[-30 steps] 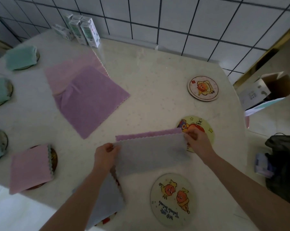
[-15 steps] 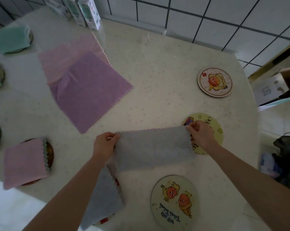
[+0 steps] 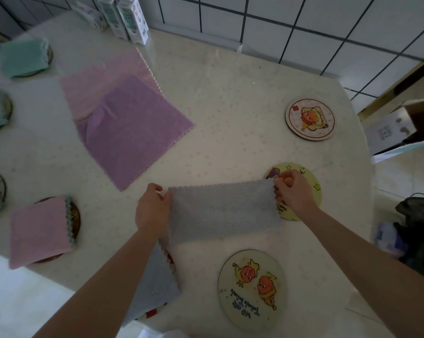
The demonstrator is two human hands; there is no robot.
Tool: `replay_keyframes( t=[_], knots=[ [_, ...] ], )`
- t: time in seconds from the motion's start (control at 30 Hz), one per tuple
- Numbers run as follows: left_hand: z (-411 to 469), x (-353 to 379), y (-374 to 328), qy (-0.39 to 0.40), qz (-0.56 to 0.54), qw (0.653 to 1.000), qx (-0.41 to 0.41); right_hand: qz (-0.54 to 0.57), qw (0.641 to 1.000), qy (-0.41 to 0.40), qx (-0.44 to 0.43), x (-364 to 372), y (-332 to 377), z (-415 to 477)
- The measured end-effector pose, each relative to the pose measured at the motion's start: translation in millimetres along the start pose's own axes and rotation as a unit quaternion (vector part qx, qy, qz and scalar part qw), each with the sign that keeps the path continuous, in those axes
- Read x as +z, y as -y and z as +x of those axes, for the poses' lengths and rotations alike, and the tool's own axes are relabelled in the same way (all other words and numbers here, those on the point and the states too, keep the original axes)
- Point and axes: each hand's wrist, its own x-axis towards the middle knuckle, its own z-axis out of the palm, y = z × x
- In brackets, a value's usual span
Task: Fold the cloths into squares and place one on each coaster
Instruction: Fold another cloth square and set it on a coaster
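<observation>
A grey cloth (image 3: 220, 211) lies folded in half as a long rectangle on the white table (image 3: 230, 93). My left hand (image 3: 152, 208) pinches its far left corner. My right hand (image 3: 294, 193) pinches its far right corner over a yellow coaster (image 3: 313, 181). A bare coaster with two cartoon figures (image 3: 251, 289) lies near the front edge. Another bare coaster (image 3: 309, 119) sits farther right. An unfolded purple cloth (image 3: 132, 128) overlaps a pink cloth (image 3: 103, 76). A folded grey cloth (image 3: 154, 284) lies under my left forearm.
A folded pink cloth (image 3: 38, 232) covers a coaster at the left front. Folded green cloths (image 3: 23, 57) rest on coasters along the left edge. Cartons (image 3: 130, 18) stand at the back by the tiled wall. A cardboard box (image 3: 401, 125) and a dark bag (image 3: 418, 228) are off the table's right side.
The grey cloth's upper layer has been brought down flush, hiding the purple strip seen behind it earlier. Both hands stayed at the cloth's far corners. The view has tilted closer.
</observation>
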Motion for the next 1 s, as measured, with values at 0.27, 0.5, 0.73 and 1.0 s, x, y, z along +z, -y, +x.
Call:
replay_keyframes(
  t=[0.27,0.5,0.73,1.0],
  knots=[
    [-101.0,46.2,5.7,0.126,0.178,0.898,0.382,-0.256,0.918,0.059,-0.297,6.4,-23.3,-87.4],
    [-120.2,65.9,26.7,0.133,0.304,0.854,0.401,-0.475,0.801,0.105,-0.350,28.1,-65.0,-115.3],
    [-113.4,45.2,46.9,0.128,0.330,0.851,0.388,-0.489,0.806,0.087,-0.322,22.4,-71.3,-128.6],
    [-126.7,28.3,46.4,0.116,0.415,0.865,0.258,-0.520,0.786,0.084,-0.325,16.8,-68.7,-131.4]
  ],
)
